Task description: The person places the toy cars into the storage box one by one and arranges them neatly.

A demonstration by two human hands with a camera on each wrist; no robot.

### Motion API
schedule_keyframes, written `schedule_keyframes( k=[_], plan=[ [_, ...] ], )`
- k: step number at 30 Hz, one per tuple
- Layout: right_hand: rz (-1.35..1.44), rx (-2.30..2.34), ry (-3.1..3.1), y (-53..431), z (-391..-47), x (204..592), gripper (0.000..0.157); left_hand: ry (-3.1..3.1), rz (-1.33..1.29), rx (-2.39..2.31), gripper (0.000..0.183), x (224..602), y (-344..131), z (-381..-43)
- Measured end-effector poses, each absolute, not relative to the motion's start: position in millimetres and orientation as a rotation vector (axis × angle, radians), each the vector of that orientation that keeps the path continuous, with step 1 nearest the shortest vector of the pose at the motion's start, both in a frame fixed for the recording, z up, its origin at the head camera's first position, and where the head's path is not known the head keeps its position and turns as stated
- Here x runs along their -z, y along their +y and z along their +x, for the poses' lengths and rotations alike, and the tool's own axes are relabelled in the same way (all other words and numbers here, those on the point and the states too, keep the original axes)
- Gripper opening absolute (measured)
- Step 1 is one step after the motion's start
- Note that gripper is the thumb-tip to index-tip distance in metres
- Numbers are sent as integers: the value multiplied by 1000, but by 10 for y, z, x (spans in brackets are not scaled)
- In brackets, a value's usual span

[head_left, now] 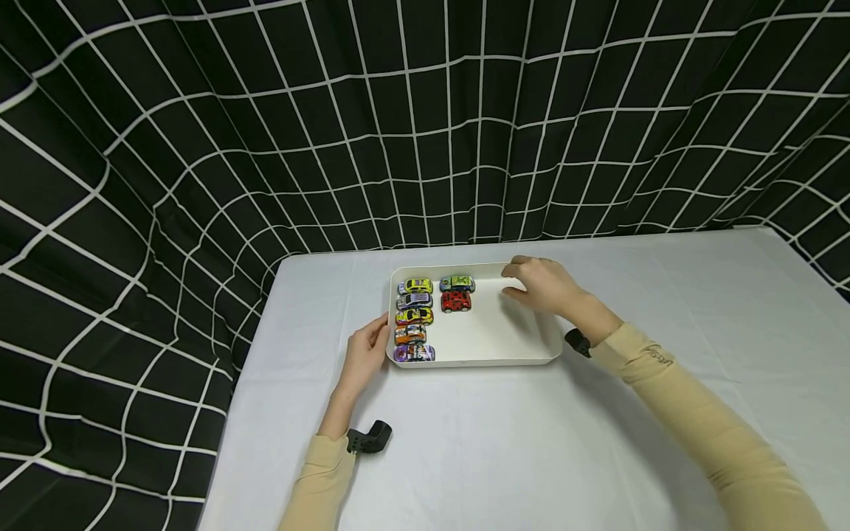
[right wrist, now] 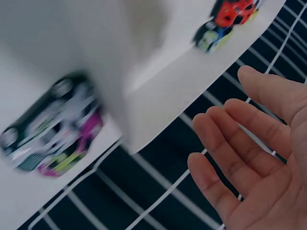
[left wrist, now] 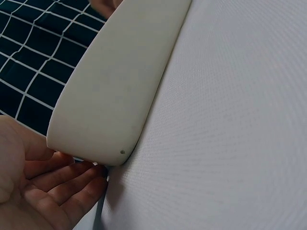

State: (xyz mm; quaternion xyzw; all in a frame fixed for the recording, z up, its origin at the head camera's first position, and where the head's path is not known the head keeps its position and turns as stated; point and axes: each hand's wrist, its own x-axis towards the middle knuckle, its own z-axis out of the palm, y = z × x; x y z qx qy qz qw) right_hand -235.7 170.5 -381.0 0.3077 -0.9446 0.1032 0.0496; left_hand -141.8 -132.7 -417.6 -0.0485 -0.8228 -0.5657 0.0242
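Note:
A shallow white tray (head_left: 474, 363) lies on the table with toy cars inside. My left hand (head_left: 364, 352) is at its left end, the straight fingers (left wrist: 79, 187) against the outer wall in the left wrist view. Along that end, several cars form a column, among them an orange-and-white car (head_left: 410, 335) and a purple car (head_left: 415, 353). Beside the column are a green car (head_left: 457, 283) and a red car (head_left: 456, 302). Over the tray's far right part hovers my right hand (head_left: 546, 284), fingers spread and holding nothing. The right wrist view shows a white-and-magenta car (right wrist: 57, 124) outside the tray wall.
A white cloth covers the table (head_left: 478, 442). Behind and to the left hangs a black curtain (head_left: 425, 133) with a white grid. Each wrist wears a black camera strap, such as the left one (head_left: 369, 437).

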Motion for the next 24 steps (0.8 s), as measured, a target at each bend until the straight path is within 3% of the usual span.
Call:
schedule_keyframes(
  k=[7, 12, 24],
  plan=[
    [850, -326, -2896, 2078, -2286, 3839, 23, -2563, -142, 1734, 34, 4194, -1330, -1430],
    [816, -346, -2876, 2289, -2231, 3894, 19, -2540, -139, 1754, 35, 4423, -1377, -1536],
    [746, -363, -2940, 2561, -2184, 4007, 23, -2544, -103, 1727, 34, 4583, -1409, -1603]
  ],
)
